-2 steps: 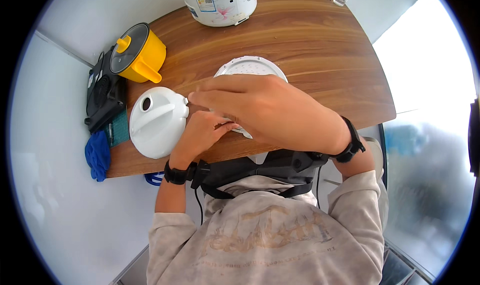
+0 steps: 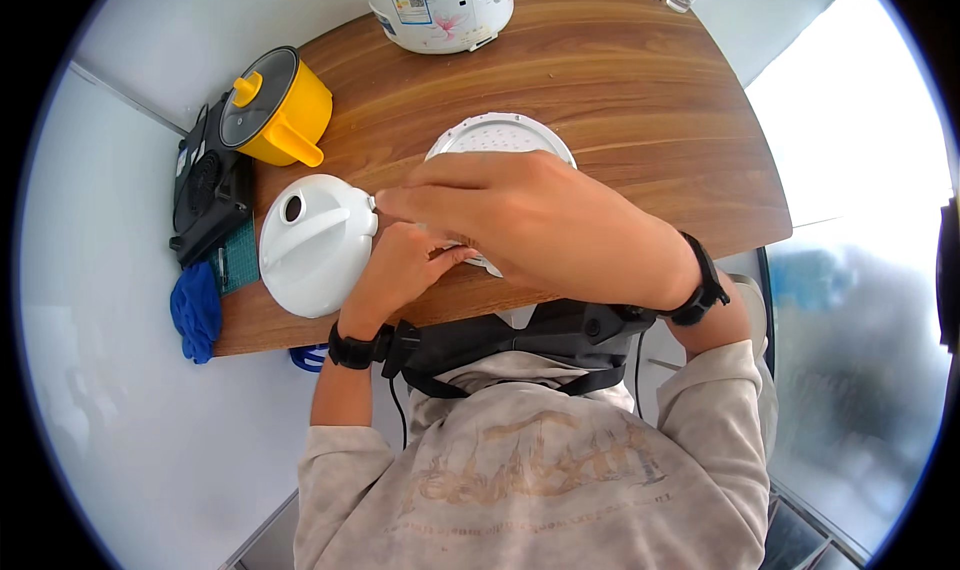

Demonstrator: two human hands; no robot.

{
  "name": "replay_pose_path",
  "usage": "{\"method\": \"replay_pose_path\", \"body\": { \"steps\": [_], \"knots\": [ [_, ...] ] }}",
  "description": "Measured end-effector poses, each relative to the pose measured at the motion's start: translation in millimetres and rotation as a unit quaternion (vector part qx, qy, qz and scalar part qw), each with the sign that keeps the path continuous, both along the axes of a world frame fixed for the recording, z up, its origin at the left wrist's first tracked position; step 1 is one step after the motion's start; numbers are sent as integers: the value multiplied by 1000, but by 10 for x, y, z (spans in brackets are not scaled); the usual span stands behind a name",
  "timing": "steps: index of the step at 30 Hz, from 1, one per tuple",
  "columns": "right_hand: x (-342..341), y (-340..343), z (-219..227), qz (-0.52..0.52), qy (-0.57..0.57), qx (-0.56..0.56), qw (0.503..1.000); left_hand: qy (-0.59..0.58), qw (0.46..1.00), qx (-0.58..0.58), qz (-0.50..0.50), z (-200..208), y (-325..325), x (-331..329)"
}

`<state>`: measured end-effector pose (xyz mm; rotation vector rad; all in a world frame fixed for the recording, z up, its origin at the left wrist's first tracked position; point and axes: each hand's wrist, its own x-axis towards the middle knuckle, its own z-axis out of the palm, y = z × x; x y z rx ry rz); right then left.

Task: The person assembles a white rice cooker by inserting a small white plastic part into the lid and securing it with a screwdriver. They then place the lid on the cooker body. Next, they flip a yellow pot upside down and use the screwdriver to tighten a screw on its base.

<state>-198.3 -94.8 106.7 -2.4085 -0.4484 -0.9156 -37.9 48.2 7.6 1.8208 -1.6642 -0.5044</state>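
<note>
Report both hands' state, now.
Left hand: at the white disc's near edge; grip cannot be told.
Right hand: over the disc, fingers together; whether it holds anything cannot be told.

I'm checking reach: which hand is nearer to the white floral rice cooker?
Right. The right hand covers part of the white perforated plate, on the rice cooker's near side; the left hand is farther back, beside the white domed lid.

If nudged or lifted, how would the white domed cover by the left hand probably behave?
The white domed cover looks like moulded plastic, so probably stiff and light for its size. Its smooth, rounded sides may be slippery; the raised ridge on top could help grip.
</note>
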Motion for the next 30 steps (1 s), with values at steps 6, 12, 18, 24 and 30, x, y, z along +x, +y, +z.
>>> {"method": "replay_pose_path", "body": {
  "steps": [6,12,18,24,30],
  "knots": [
    [17,-41,-12,-38,33,-22,999,-66,997,28,-25,-48,-26,48],
    [12,20,87,-24,29,-75,996,-251,965,-20,-71,-200,18,125],
    [-4,152,56,-38,39,-58,997,-435,893,-42,-107,-688,133,329],
    [-44,176,43,-50,29,-50,997,-86,994,-60,-39,-439,35,210],
    [-59,164,79,-63,22,-93,993,-181,981,-44,-56,-289,-27,169]
  ]
}}
